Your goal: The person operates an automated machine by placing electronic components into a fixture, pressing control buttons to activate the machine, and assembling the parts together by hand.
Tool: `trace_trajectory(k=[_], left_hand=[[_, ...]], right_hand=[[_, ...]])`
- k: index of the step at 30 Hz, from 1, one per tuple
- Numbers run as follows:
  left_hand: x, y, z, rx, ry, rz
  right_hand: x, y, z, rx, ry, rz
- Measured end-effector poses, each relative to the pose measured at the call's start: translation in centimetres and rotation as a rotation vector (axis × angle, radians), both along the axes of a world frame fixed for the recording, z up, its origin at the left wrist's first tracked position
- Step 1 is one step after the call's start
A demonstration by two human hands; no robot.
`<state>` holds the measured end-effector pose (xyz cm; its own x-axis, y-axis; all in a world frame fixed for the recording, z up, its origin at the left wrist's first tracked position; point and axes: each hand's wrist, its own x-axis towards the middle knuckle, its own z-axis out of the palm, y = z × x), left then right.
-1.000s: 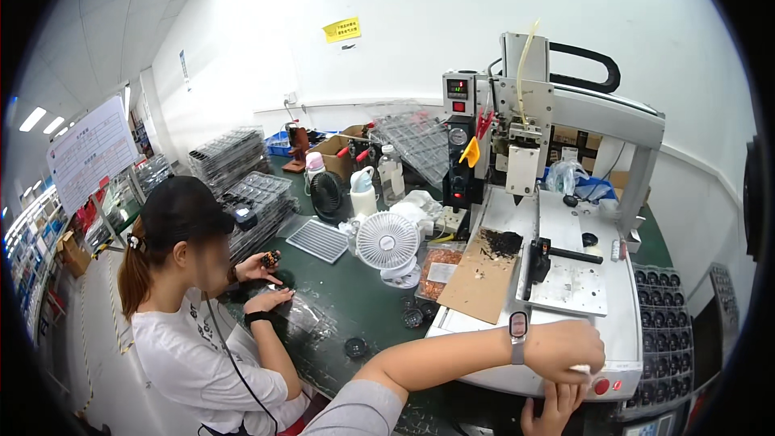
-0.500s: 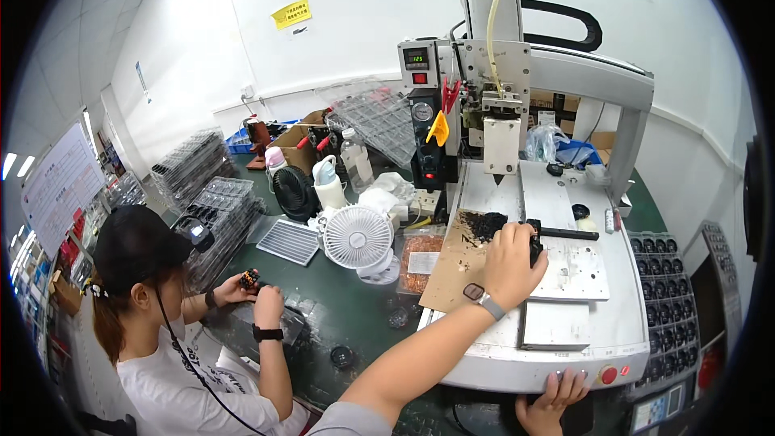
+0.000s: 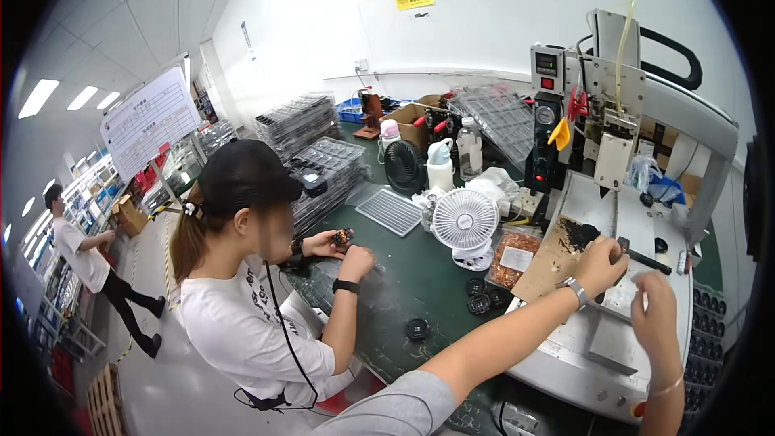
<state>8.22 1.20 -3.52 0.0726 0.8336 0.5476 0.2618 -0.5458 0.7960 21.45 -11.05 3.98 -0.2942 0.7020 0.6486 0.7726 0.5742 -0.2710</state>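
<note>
Since half a second earlier, right hand [image 3: 655, 307] had risen from the machine's front edge to beside left hand [image 3: 601, 262], fingers loosely open; left clenched on black tool [image 3: 638, 257] (1 o'clock of cardboard sheet [image 3: 549, 262]).

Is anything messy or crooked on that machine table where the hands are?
A little. A brown cardboard sheet lies crooked, hanging over the edge of the grey machine bed, with a loose heap of small dark bits on it. The left hand rests beside the heap; the right hand hovers nearby. Nothing looks broken.
</note>
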Motion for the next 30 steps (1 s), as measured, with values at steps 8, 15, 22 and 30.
trace_trajectory(k=[8, 15, 22, 30], left_hand=[[0.4, -0.7, 0.5, -0.005, -0.058, 0.045], [1.7, -0.4, 0.1, 0.118, -0.114, 0.106], [1.7, -1.6, 2.0, 0.098, -0.213, 0.048], [1.6, -3.4, 1.4, 0.430, -0.130, -0.077]], right_hand=[[3.7, 9.8, -3.5, 0.014, -0.044, 0.084], [4.6, 9.8, -3.0, -0.063, -0.029, 0.090], [5.8, 9.6, -4.0, -0.356, 0.153, 0.112], [5.3, 7.6, -3.3, -0.452, 0.149, 0.097]])
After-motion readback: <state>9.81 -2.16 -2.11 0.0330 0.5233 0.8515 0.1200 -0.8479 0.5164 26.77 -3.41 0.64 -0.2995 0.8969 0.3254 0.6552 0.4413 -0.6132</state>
